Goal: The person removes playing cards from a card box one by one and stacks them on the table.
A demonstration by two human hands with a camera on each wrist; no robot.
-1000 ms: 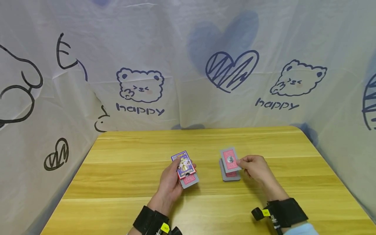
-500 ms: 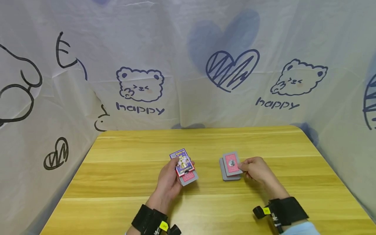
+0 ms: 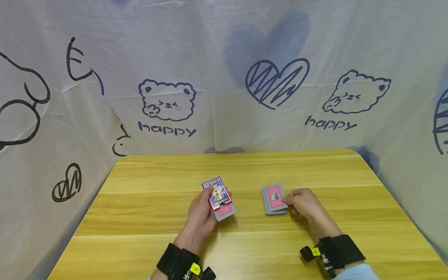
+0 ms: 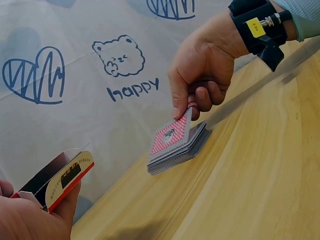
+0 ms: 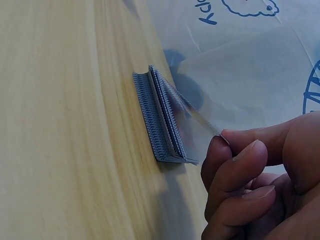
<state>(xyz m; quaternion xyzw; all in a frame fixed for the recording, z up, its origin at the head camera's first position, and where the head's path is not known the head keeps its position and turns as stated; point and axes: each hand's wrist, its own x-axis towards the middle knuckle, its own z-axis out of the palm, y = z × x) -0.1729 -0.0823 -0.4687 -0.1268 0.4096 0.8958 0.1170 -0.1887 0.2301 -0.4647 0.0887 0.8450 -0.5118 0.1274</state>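
My left hand [image 3: 203, 210] holds a purple playing-card box [image 3: 219, 194], thumb across its printed face. A pink-and-grey patterned piece [image 3: 225, 211] shows past the box's near end. In the left wrist view the end of the box [image 4: 65, 177] facing the camera is open and dark inside. My right hand [image 3: 306, 202] pinches one playing card [image 3: 275, 197] by its right edge between thumb and forefinger. That card is pink-backed with a grey border. It lies tilted over a pile of cards [image 5: 160, 117] on the table, its held edge raised and its far edge at the pile.
The wooden table [image 3: 147, 194] runs back to a pale cloth curtain [image 3: 224, 70] with bear, heart and "happy" drawings. Black straps with small cameras circle both wrists, the left strap [image 3: 178, 260] and the right strap [image 3: 341, 251].
My right hand has lowered the pinched card onto the pile, shifting it slightly toward me. My left hand and the box have barely moved.
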